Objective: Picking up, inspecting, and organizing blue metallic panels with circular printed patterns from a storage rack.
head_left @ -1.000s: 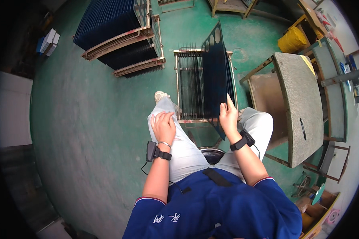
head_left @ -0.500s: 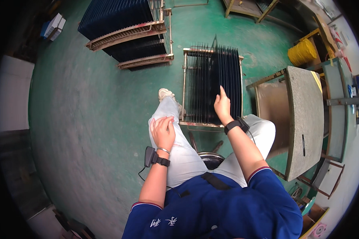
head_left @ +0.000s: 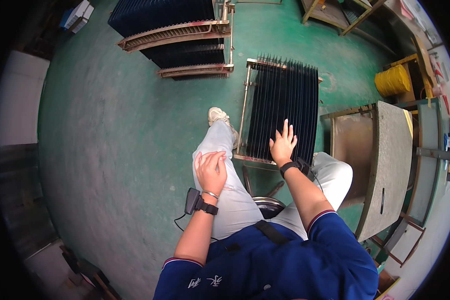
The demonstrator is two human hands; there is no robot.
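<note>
In front of me a low metal rack (head_left: 243, 112) holds a row of thin dark sheets (head_left: 290, 95) standing on edge, side by side. My right hand (head_left: 283, 145) is over the near part of the row, fingers stretched and apart, with nothing in it. Whether its fingertips touch the sheets I cannot tell. On my left thigh (head_left: 217, 140) rests my left hand (head_left: 211, 170), its fingers extended and holding nothing. Both wrists carry black strapped devices.
A larger rack (head_left: 177, 34) full of dark sheets stands at the far left. To my right is a grey-topped table (head_left: 389, 170), with a yellow spool (head_left: 392, 81) beyond it. I sit on a round black stool (head_left: 268, 206). A white box (head_left: 80, 16) lies far left.
My right hand has gone from a pointing finger to spread fingers. A sheet that stuck out at the rack's far end now lines up with the others. The whole view has shifted slightly.
</note>
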